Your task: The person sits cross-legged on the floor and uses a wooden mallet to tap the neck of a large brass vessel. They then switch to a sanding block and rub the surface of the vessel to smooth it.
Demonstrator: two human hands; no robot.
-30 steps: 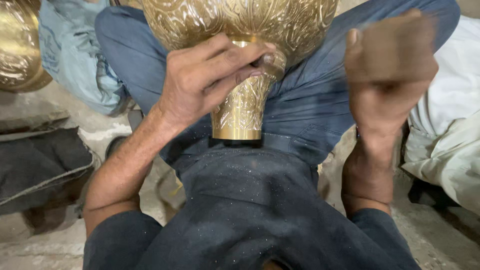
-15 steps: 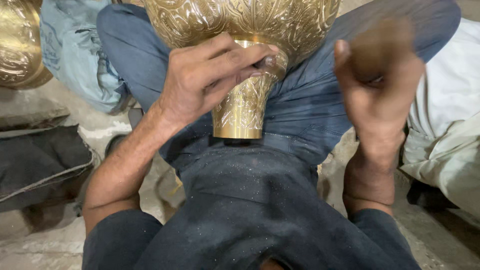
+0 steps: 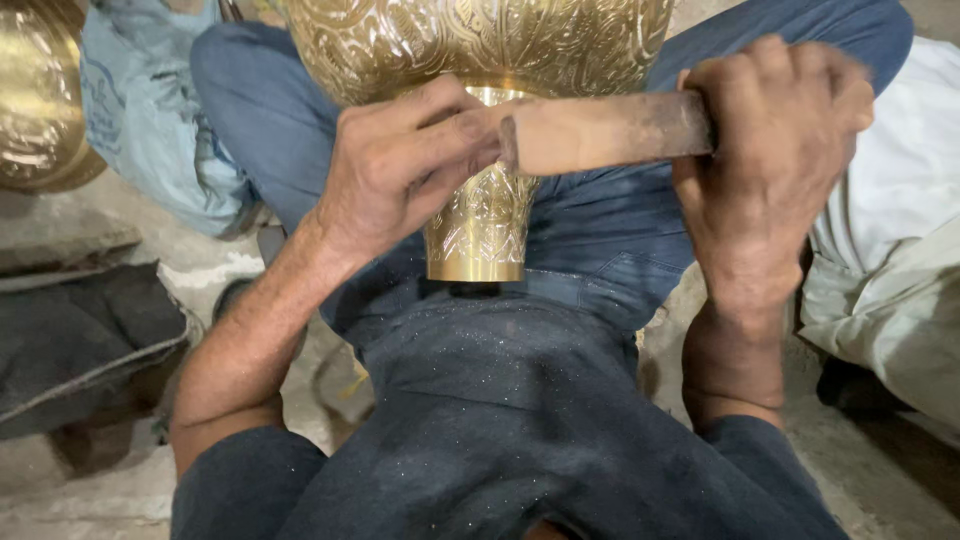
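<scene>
We see the right hand [image 3: 765,165] clenched on a hammer [image 3: 605,132] lying crosswise, head toward the left hand [image 3: 400,175], whose fingers curl round the vase [image 3: 485,150] neck, vase axis upright just beyond both.

two brass vessels [image 3: 480,60], one wooden-handled tool [image 3: 605,130]

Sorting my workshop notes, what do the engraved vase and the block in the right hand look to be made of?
Vase: likely brass, a bright yellow polished metal with chased patterns. Block in the right hand: probably worn wood, dull brown and matte, though motion blur leaves that open.
</scene>
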